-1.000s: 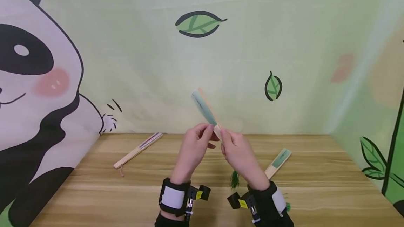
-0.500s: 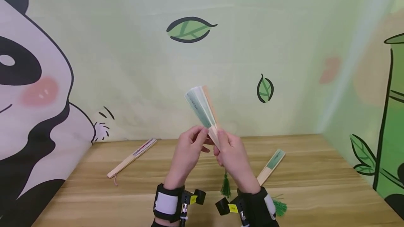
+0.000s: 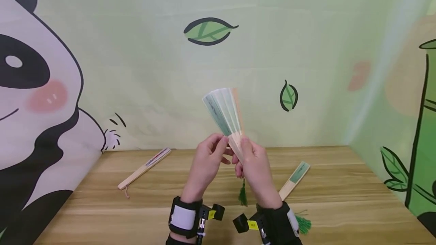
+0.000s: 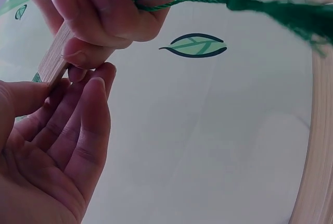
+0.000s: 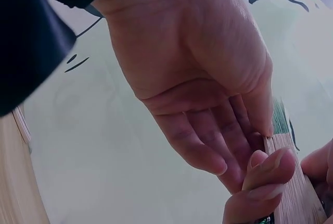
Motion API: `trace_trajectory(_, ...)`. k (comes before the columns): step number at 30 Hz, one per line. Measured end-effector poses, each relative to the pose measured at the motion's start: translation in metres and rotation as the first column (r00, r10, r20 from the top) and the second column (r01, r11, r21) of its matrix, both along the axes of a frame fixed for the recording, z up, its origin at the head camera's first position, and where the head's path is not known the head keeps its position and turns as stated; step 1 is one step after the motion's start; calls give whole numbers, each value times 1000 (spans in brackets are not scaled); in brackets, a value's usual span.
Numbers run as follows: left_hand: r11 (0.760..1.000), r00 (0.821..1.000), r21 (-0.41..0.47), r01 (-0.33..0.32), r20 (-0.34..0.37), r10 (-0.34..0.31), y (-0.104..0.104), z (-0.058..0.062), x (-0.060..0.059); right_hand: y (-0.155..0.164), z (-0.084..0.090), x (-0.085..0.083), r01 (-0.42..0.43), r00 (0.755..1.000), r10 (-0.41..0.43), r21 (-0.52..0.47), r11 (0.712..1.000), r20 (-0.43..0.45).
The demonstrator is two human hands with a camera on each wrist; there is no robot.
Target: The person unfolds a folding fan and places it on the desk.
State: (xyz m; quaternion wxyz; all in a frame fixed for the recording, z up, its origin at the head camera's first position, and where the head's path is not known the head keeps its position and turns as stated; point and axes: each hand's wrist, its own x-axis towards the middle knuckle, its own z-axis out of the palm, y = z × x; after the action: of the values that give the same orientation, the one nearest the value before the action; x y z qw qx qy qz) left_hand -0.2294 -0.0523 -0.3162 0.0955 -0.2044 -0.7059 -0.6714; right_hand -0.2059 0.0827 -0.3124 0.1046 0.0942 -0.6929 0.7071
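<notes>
The spread fan [image 3: 223,112] is held up off the surface [image 3: 136,218] in both hands, standing in the head view before the middle of the far edge, its pale green leaf part-way fanned against the backdrop [image 3: 153,67].

The left hand [image 3: 207,162] pinches the left outer stick between thumb and fingers. The right hand [image 3: 255,165] is clamped on the lower end, thumb across the ribs and fingers curled behind. The hands are just beside each other; I cannot tell whether they touch. A dark green tassel [image 3: 242,196] hangs below the right hand.

Toward the far left corner, the purple fan [image 3: 144,168] lies folded and slanted, its upper tip close to the far edge, its pink cord [image 3: 126,192] at the lower end. Wood shows between it and the left hand.

On the right half, the green fan [image 3: 295,180] lies folded, its tip short of the far edge and its lower end hidden by the right wrist. A wide stretch of wood runs from it to the right edge. A brighter tassel [image 3: 303,224] rests beside the right wristband [image 3: 277,226].
</notes>
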Motion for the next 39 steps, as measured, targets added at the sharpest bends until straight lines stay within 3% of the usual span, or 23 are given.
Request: trace_trajectory(39,999,999,-30,32,-39,-33,2,-2,0,7,1,1,28,999,-29,-62,998,-25)
